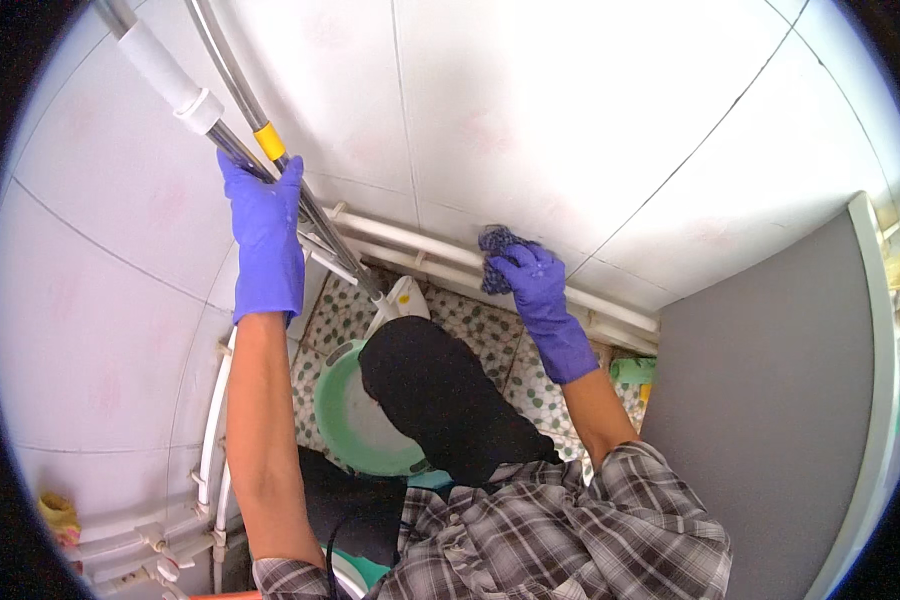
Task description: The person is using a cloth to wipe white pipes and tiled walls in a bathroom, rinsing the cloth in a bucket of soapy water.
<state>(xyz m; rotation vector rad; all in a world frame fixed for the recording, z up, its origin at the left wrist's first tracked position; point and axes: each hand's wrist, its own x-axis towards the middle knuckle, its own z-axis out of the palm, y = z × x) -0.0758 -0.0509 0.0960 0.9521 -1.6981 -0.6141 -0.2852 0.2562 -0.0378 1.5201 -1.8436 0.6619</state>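
My left hand (pixel 264 217), in a purple rubber glove, grips a metal pole (pixel 238 146) with a white plastic sleeve, beside a second metal pole (pixel 229 64) with a yellow band. Both poles slant down to the floor near the wall's foot. In a matching purple glove, my right hand (pixel 531 281) holds a dark mesh scrubbing cloth (pixel 497 259) at the white pipes (pixel 442 247) that run along the base of the tiled wall (pixel 487 112). A green plastic basin (pixel 334 412) with greyish contents stands on the floor, partly hidden by my black-clad leg.
To the right rises a grey panel (pixel 765 360) with a pale edge. More white pipes and a valve (pixel 167 566) line the lower left wall. The floor (pixel 472 322) has a pebble pattern. A green object (pixel 632 370) lies by the panel's foot.
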